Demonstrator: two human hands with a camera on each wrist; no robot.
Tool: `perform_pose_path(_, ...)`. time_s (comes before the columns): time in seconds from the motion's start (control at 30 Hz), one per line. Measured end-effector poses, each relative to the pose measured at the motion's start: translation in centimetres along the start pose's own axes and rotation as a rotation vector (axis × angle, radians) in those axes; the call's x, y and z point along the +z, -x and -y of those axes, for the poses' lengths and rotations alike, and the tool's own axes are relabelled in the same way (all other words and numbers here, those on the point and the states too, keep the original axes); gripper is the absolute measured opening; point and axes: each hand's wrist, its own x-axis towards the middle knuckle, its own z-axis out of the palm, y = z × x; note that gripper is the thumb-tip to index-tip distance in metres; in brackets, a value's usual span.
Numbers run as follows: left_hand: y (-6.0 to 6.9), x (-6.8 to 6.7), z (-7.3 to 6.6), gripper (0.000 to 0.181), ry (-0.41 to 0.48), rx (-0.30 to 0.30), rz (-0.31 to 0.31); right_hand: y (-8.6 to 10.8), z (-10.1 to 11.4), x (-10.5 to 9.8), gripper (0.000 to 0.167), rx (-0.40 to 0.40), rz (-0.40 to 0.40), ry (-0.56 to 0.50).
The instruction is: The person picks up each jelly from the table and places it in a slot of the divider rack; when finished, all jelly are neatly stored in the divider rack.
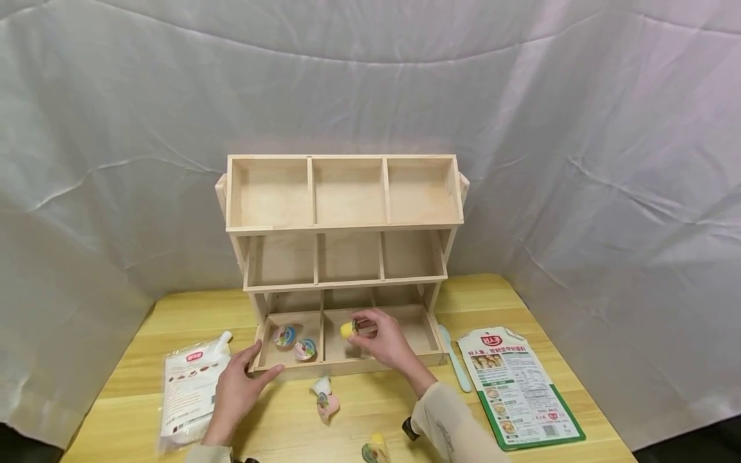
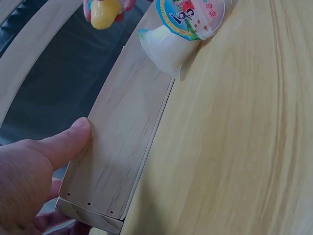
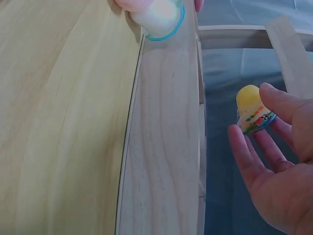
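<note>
My right hand [image 1: 384, 341] pinches a small yellow jelly cup [image 1: 347, 330] between thumb and fingers, above the bottom tier of a wooden three-tier rack [image 1: 344, 228]. The right wrist view shows this cup's printed lid tilted down beside the fingers. At the rack's front left corner, my left hand [image 1: 237, 389] grips the bottom tier, thumb on the front board and fingers round the side. Two jelly cups with printed lids [image 1: 284, 335] lie in the bottom left compartment. On the table before the rack are a white jelly cup [image 2: 168, 49] and a pink one [image 1: 328, 406].
Another yellow jelly cup [image 1: 376, 449] lies near the front edge. A white spouted pouch [image 1: 193, 389] is on the left. To the right lie a pale green spoon [image 1: 457, 361] and a flat green-and-white package [image 1: 518, 389]. Grey curtains [image 1: 347, 96] surround the wooden table [image 1: 278, 427].
</note>
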Motion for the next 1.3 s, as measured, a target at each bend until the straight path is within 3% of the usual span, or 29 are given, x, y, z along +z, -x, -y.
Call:
perform_pose_path(0.27,-0.1,0.0,0.1,0.089,-0.003,-0.025,-0.014,-1.2,-0.6,1.1,0.043,-0.008,-0.009,-0.023)
perform_pose_path(0.6,0.2,0.0,-0.2,0.088,0.024,-0.051,-0.011,-2.6,-2.1,2.9,0.044,0.068,0.022,-0.026)
perform_pose_path(1.3,0.3,0.0,-0.1,0.088,0.018,-0.035,-0.013,-3.0,-3.0,5.1,0.043,0.064,0.028,0.18)
